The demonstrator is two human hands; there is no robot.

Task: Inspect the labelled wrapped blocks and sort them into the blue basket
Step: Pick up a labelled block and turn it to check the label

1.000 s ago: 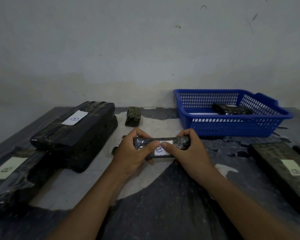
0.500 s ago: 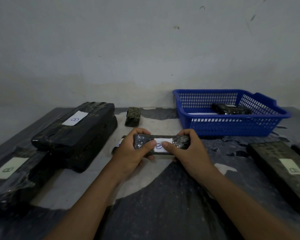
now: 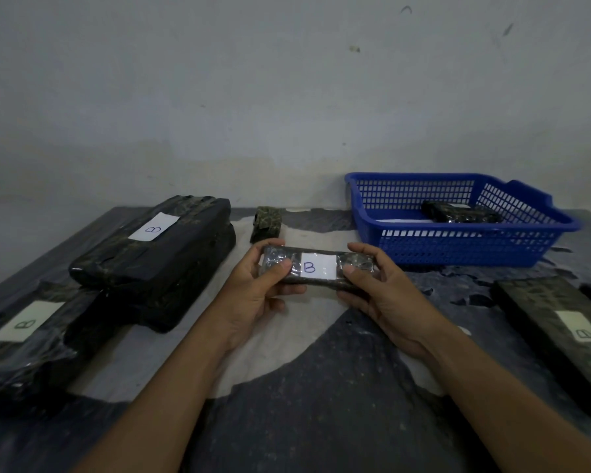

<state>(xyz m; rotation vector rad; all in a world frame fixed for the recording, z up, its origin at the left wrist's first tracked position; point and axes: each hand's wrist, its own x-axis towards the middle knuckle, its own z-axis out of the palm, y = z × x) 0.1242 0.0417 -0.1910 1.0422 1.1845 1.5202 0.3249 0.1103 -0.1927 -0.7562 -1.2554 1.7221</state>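
Two hands hold one slim wrapped block (image 3: 316,269) just above the surface (image 3: 321,404), left hand (image 3: 253,295) at its left end, right hand (image 3: 382,295) at its right end. Each grip is a pinch: thumb on the top face, fingers curled under and behind. A second ago the block stood nearly on edge and its label (image 3: 318,266) was half hidden by the thumbs; now it has been tipped toward the camera and the thumbs have slid apart, so the "B" reads plainly. By my reading the inspection of this piece is about done, and the likely next move is to carry it right and back to the basket (image 3: 457,247), which sits near and already holds one wrapped block (image 3: 461,213). Several labelled blocks lie unsorted: a stack (image 3: 150,261) and a bag (image 3: 24,336) at left, a flat block (image 3: 560,332) at right.
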